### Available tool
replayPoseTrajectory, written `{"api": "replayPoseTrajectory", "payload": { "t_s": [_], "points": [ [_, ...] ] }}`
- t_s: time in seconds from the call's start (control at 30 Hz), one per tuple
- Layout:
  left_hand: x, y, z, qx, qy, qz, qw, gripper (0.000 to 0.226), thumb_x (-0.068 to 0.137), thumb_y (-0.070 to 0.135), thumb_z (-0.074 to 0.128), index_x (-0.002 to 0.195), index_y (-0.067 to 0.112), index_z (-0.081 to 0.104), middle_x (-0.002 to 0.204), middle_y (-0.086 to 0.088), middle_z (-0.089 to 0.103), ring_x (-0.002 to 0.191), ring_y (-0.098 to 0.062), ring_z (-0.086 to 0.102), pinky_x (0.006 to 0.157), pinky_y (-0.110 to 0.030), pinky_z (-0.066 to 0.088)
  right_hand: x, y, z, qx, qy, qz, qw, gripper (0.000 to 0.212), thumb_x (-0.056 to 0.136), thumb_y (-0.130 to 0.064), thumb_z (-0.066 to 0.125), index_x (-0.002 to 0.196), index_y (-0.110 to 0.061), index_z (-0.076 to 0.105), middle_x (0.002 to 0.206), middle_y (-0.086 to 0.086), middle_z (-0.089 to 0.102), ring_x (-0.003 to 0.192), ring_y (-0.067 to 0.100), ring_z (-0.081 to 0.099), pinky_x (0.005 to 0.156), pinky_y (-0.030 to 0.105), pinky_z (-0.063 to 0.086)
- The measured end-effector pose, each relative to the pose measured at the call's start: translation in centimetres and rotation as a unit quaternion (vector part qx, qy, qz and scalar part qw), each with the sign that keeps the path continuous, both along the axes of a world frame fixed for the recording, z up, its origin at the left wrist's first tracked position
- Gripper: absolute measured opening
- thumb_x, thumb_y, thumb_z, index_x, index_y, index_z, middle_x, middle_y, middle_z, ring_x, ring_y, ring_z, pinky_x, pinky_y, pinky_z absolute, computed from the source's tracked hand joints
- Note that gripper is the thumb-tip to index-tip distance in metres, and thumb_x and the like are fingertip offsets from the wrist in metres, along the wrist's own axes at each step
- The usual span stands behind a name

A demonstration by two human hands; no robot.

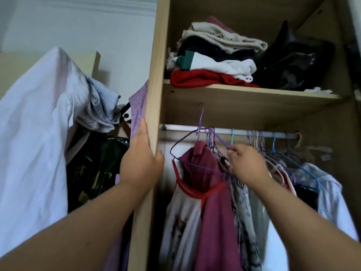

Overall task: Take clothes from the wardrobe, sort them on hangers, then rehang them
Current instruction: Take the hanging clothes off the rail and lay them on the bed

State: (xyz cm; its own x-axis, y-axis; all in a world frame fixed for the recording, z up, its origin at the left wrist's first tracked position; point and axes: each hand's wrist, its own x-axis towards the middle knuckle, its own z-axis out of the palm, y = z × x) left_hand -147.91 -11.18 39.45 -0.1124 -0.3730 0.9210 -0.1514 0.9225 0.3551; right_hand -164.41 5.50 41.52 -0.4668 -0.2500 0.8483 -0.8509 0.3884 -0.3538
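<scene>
The wardrobe's white rail (238,131) carries several wire hangers in purple, blue and pink. A maroon shirt (203,169) and a white top with red trim (183,208) hang at the left end; a patterned grey garment (244,208) hangs beside them. My right hand (248,163) reaches in under the rail and pinches the arm of a purple hanger (220,140). My left hand (140,161) grips the front edge of the wardrobe's left side panel (154,75), thumb inside.
The shelf (244,90) above the rail holds a stack of folded clothes (213,59) and a black plastic bag (297,63). Left of the wardrobe, a white sheet (33,133), a grey cloth (97,108) and a lilac garment (137,108) are draped.
</scene>
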Motion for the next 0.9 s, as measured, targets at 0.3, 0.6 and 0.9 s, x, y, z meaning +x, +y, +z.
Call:
{"api": "replayPoseTrajectory", "payload": {
  "t_s": [0.3, 0.6, 0.9],
  "points": [
    [-3.1, 4.9, -2.5, -0.255, -0.106, -0.028, 0.961, 0.086, 0.070, 0.027, 0.053, 0.147, 0.002, 0.023, 0.153, -0.017, 0.026, 0.142, -0.032, 0.025, 0.113, -0.046, 0.025, 3.9, 16.5, -7.3, -0.015, -0.006, 0.004, 1.000, 0.022, 0.093, -0.015, 0.055, 0.088, -0.032, 0.067, 0.063, -0.022, 0.064, 0.060, -0.007, 0.056, 0.060, 0.017, 0.041],
    [-9.6, 8.8, -10.3, -0.071, -0.121, -0.216, 0.966, 0.062, 0.087, 0.038, 0.048, 0.143, 0.014, 0.036, 0.131, -0.017, 0.053, 0.122, -0.036, 0.048, 0.099, -0.050, 0.037, 15.2, 27.0, -14.1, -0.079, -0.098, -0.088, 0.988, 0.028, 0.091, -0.005, 0.054, 0.089, -0.030, 0.067, 0.048, -0.005, 0.048, 0.043, 0.007, 0.044, 0.048, 0.012, 0.041],
    [-10.0, 12.3, -19.8, -0.071, -0.194, -0.590, 0.780, 0.014, 0.092, 0.022, 0.056, 0.081, 0.014, 0.060, 0.066, 0.003, 0.056, 0.065, -0.020, 0.052, 0.059, -0.023, 0.037, 26.8, 26.9, -25.7, -0.081, -0.156, -0.405, 0.897, 0.031, 0.089, -0.022, 0.061, 0.074, -0.050, 0.064, 0.067, -0.017, 0.066, 0.067, 0.011, 0.062, 0.059, 0.019, 0.043]
  ]
}}
